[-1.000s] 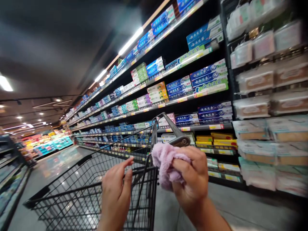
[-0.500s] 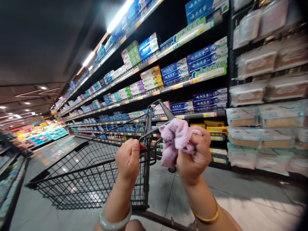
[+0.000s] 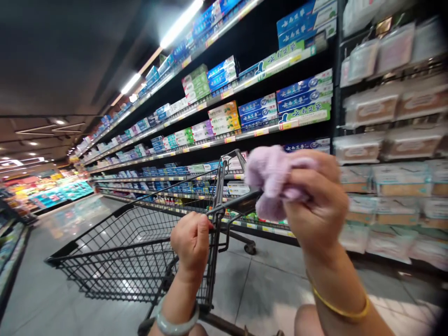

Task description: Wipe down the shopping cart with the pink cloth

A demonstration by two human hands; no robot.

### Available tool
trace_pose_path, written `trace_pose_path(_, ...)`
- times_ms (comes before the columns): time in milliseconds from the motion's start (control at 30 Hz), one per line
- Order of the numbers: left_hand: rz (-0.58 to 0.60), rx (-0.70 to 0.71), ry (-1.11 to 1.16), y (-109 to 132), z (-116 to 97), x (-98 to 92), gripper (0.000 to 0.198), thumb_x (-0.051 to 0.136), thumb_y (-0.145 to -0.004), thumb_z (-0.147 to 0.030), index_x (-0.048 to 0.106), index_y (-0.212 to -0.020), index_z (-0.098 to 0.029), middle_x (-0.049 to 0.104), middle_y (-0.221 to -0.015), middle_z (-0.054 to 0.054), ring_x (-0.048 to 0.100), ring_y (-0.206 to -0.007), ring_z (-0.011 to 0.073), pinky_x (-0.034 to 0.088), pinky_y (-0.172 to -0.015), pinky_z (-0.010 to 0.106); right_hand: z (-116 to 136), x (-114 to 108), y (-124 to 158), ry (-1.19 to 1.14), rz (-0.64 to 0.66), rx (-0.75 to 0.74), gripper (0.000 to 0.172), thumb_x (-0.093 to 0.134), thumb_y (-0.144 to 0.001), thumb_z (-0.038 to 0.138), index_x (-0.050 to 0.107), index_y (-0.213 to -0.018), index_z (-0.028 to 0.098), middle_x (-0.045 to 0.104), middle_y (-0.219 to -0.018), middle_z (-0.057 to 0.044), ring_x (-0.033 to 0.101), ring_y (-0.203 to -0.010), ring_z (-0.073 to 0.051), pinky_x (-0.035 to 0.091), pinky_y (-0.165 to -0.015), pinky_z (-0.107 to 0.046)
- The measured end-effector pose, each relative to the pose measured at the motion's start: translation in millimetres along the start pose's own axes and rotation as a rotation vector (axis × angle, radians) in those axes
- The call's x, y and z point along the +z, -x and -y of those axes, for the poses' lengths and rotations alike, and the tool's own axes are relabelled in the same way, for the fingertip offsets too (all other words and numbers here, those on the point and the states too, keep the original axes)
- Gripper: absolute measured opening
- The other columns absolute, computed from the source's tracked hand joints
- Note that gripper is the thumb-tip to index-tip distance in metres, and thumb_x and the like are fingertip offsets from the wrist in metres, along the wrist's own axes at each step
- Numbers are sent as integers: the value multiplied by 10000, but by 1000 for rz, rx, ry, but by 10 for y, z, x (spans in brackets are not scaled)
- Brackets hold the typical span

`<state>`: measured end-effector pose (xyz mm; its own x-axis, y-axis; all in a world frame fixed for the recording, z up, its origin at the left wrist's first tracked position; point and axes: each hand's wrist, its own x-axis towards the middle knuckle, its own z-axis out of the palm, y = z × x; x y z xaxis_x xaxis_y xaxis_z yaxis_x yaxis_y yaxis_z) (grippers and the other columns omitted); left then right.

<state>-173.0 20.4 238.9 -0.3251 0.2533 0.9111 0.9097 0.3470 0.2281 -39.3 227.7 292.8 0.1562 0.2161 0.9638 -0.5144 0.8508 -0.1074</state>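
Observation:
My left hand (image 3: 191,240), a pale bangle on its wrist, is closed round the near end of the shopping cart (image 3: 115,249), on the frame beside the handle bar. My right hand (image 3: 317,200) wears a thin yellow bangle and grips a crumpled lilac cloth (image 3: 269,182). The cloth bunches out in front of the fingers, over the right part of the cart's handle (image 3: 241,201). Whether it touches the bar I cannot tell. Wire mesh forms the basket, which stretches away to the left.
Shelves (image 3: 257,133) of toothpaste-like boxes run along the right of the aisle. Hanging packs (image 3: 402,179) fill the rack at far right. Grey tiled floor (image 3: 231,280) lies under the cart, and a low display edge (image 3: 14,261) stands at left.
My right hand has moved up and to the right with the cloth, closer to me. My left hand stays on the cart. The view has shifted slightly.

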Motion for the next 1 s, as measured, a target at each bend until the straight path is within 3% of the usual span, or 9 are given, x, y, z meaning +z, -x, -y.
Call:
trace_pose_path(100, 16, 24, -18, -8, -7, -52, 430, 442, -1028, -263, 588, -628, -204, 528, -626, -4, 501, -648, 137, 341, -647, 305, -147, 82, -364, -174, 651, -77, 342, 537, -702, -25, 724, -808, 241, 653, -1043, -40, 628, -1020, -206, 507, -886, -359)
trace_pose_path(167, 19, 35, -26, -5, 5, -91, 425, 443, -1026, -258, 594, -632, -204, 531, -632, -1, 506, -657, 140, 347, -654, 302, -240, 141, -532, -153, 855, -83, 372, 506, -639, -38, 725, -793, 220, 652, -1006, -43, 627, -978, -192, 492, -851, -323)
trace_pose_path(367, 96, 73, -58, -36, -43, -248, 427, 418, -1031, -276, 577, -641, -207, 537, -640, 9, 513, -665, 156, 356, -657, 305, -123, 231, -725, -224, 1120, -4, 446, 466, -572, -54, 737, -804, 213, 647, -1014, -27, 627, -993, -164, 484, -845, -268)
trace_pose_path(467, 111, 77, -90, -132, -184, -308, 334, 406, -1036, -320, 626, -815, -202, 622, -770, 31, 563, -770, 175, 386, -724, 307, -112, 351, -773, -231, 1253, -33, 480, 466, -586, -60, 754, -837, 230, 661, -1060, -15, 626, -1037, -168, 492, -888, -276)
trace_pose_path(500, 109, 65, -80, -168, -233, -311, 305, 405, -1037, -335, 627, -878, -200, 645, -825, 37, 576, -812, 178, 393, -747, 304, -134, 400, -789, -200, 1271, -18, 486, 466, -588, -63, 757, -842, 232, 665, -1052, -12, 628, -1030, -167, 493, -903, -283)
trace_pose_path(633, 198, -42, 65, -236, -334, -224, 345, 367, -1054, -357, 590, -835, -208, 602, -751, 8, 542, -705, 151, 351, -658, 289, -127, 547, -867, -171, 1316, 99, 426, 493, -641, -47, 754, -859, 209, 670, -1049, -13, 630, -1004, -158, 494, -909, -273)
trace_pose_path(733, 174, -67, 244, -184, -313, -145, 313, 370, -1052, -342, 630, -941, -209, 637, -798, 11, 566, -731, 146, 368, -675, 278, 0, 645, -912, -278, 1446, 63, 401, 508, -666, -36, 746, -893, 194, 667, -1065, -14, 624, -1021, -158, 487, -911, -263)
trace_pose_path(867, 72, -68, 235, -99, -313, -168, 352, 420, -1031, -311, 482, -699, -209, 485, -641, -26, 453, -604, 117, 311, -609, 278, 11, 936, -876, -183, 1624, -28, 452, 510, -641, -59, 747, -944, 178, 670, -1066, -40, 624, -1017, -175, 483, -867, -260)
trace_pose_path(1000, 37, -59, 196, -68, -349, -272, 390, 442, -1018, -279, 361, -643, -209, 391, -596, -42, 395, -562, 103, 270, -579, 285, -66, 1267, -815, 33, 1609, -111, 412, 546, -682, -35, 767, -954, 180, 700, -1067, -62, 625, -971, -187, 471, -808, -269)
